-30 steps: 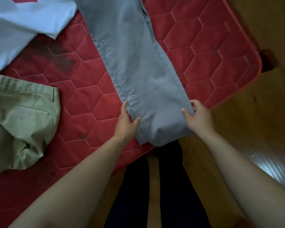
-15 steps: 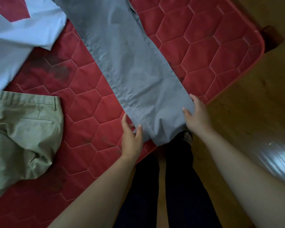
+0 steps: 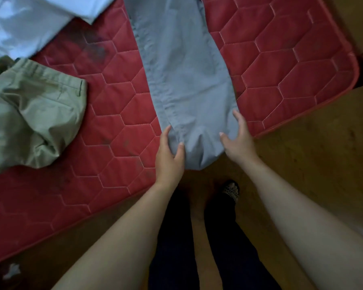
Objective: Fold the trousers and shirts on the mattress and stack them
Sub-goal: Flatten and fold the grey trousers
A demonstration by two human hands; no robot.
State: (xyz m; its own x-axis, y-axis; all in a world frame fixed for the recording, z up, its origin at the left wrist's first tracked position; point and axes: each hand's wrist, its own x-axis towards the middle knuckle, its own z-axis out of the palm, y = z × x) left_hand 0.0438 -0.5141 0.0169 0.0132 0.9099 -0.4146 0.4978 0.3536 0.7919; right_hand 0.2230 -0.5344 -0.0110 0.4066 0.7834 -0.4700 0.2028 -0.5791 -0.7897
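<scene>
Grey trousers (image 3: pixel 182 65) lie stretched lengthwise across the red quilted mattress (image 3: pixel 281 65), their leg ends hanging a little over the near edge. My left hand (image 3: pixel 169 155) pinches the left side of the leg ends between thumb and fingers. My right hand (image 3: pixel 239 139) cups the right side of the same hem, thumb on top. Crumpled khaki trousers (image 3: pixel 34 120) sit at the left of the mattress. A light blue shirt (image 3: pixel 25 24) lies at the top left.
The mattress rests on a brown wooden floor (image 3: pixel 314 155). My legs in dark trousers and one sandalled foot (image 3: pixel 232 190) stand at the mattress edge. A small white scrap (image 3: pixel 12 271) lies on the floor at bottom left.
The view has pulled back and shifted. The hem is now bunched and lifted slightly off the mattress edge between my two hands, which have come closer together.
</scene>
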